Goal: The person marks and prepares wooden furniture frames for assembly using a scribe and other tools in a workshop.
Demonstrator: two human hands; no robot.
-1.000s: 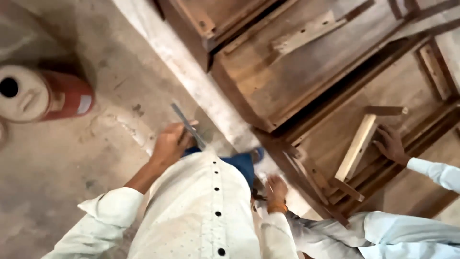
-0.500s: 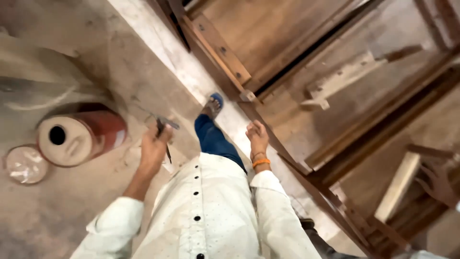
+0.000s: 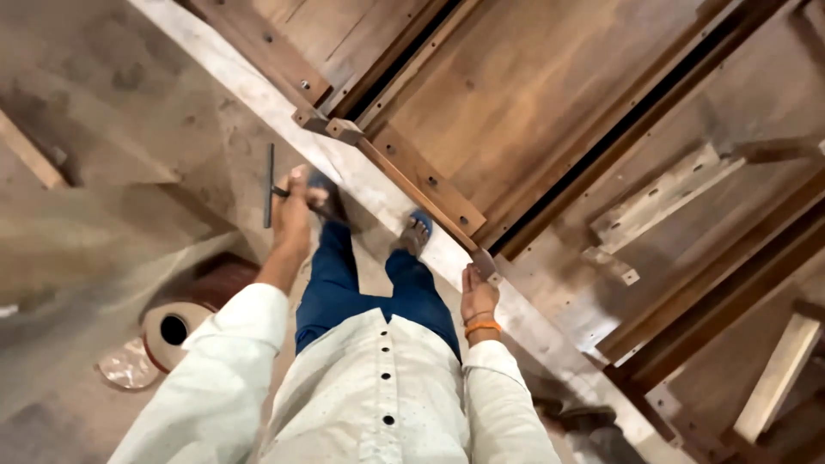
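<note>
My left hand [image 3: 293,210] is shut on the handle of a dark T-shaped metal tool [image 3: 270,185], whose straight bar points along the floor. My right hand [image 3: 478,296], with an orange band on the wrist, hangs at my side next to the edge of a large brown wooden frame [image 3: 533,112] lying flat; whether its fingers touch a small bracket [image 3: 484,262] on that edge I cannot tell. I stand in a white shirt and blue trousers, both feet in sandals [image 3: 416,230] on the pale strip beside the frame.
A red-brown cylindrical can [image 3: 185,314] with a pale round lid lies on the concrete floor at lower left, a crumpled clear wrapper [image 3: 129,365] beside it. A loose pale wooden bar [image 3: 778,374] rests at lower right. A wooden strip [image 3: 30,155] lies at far left.
The view has swung so the frame fills the upper right. My left hand with the tool has gone forward, past my left foot. The other person's sleeve has left the view.
</note>
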